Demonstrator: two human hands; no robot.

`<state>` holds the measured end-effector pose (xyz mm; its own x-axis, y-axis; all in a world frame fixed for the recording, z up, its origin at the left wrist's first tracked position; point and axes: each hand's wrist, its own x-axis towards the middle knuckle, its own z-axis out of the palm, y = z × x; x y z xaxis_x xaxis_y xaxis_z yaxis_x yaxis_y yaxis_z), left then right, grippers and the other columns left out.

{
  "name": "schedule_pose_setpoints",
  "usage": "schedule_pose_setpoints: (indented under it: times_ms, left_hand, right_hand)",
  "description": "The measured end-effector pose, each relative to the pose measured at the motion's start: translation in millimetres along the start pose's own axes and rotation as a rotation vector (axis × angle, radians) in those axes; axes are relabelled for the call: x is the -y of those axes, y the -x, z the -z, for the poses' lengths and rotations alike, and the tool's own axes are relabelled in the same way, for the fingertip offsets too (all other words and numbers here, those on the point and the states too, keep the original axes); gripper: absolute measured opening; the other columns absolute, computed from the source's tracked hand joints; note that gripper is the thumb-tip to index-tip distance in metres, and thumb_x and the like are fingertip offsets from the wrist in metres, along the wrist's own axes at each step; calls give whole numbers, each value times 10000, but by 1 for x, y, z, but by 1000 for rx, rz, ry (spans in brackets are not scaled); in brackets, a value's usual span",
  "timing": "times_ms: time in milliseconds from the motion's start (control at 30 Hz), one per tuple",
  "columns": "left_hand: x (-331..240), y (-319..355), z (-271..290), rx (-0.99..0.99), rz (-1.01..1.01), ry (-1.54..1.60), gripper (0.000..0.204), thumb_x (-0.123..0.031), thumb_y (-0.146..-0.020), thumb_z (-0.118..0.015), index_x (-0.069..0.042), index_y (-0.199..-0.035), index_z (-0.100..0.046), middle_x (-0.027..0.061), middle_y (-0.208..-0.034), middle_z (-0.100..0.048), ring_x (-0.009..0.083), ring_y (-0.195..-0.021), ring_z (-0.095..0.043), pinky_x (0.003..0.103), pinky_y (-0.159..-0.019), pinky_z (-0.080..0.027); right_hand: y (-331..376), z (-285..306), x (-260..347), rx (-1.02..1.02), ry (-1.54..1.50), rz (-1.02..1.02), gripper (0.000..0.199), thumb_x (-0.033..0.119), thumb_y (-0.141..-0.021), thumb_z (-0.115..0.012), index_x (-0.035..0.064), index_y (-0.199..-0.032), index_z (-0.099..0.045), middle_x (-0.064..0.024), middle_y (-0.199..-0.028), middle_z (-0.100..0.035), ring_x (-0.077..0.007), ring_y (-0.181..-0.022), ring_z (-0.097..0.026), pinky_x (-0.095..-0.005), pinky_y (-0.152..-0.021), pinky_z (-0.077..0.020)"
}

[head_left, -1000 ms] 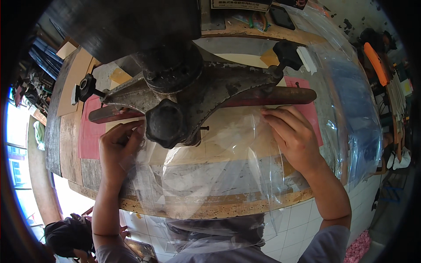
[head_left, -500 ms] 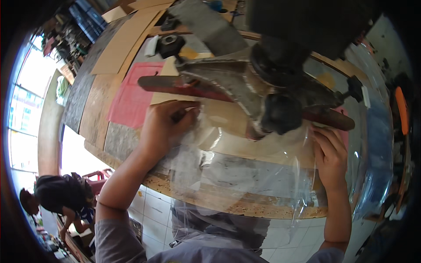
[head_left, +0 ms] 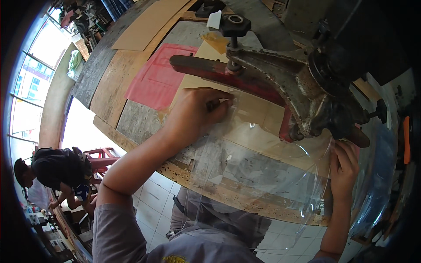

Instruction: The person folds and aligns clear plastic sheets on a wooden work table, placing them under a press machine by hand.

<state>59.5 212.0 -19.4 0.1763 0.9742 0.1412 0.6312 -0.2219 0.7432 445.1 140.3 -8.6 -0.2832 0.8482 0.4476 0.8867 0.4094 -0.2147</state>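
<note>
A clear plastic sheet (head_left: pixel 263 175) hangs over the near edge of the worktable and down in front of my shirt. My left hand (head_left: pixel 195 114) is closed, pinching its far left corner between thumb and fingertips. On the other side my right hand (head_left: pixel 344 168) has its fingers closed on the sheet's far right edge. The sheet's far part lies over tan board (head_left: pixel 263 111), close to a metal press head (head_left: pixel 285 74) with black knobs and a long reddish bar (head_left: pixel 219 74). Under the press arm, part of the sheet's far edge is hidden.
A pink-red sheet (head_left: pixel 160 74) lies left of the press. Brown cardboard (head_left: pixel 151 24) rests on the wooden table (head_left: pixel 107 83) at the far left. More clear plastic (head_left: pixel 372 175) is heaped at the right. Another person (head_left: pixel 59 168) bends over at the lower left, near a red stool (head_left: pixel 103 160).
My view has shifted and turned, so the press and table sit further right in the picture. Both hands keep their grip on the plastic sheet, which has billowed slightly.
</note>
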Motion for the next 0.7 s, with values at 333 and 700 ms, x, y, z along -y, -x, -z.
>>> schedule_pose_setpoints:
  times_ms: [333, 700]
  left_hand:
    - [-3, -1, 1, -9, -48, -11, 239, -138, -928, -715, -33, -1137, -766, 73, -747, -698, 79, -633, -565, 293, -620, -498]
    - [1, -1, 1, -38, -94, 27, 225, -125, -913, -718, -16, -1103, -766, 91, -734, -684, 113, -611, -581, 312, -619, -508]
  right_hand:
    - [3, 0, 0, 3, -19, -50, 217, -107, -850, -678, -40, -1051, -727, -137, -1091, -718, -323, -1053, -672, -417, -958, -517]
    - [2, 0, 1, 5, -17, -59, 194, -103, -860, -675, -48, -1041, -716, -142, -1085, -714, -327, -1050, -671, -420, -965, -510]
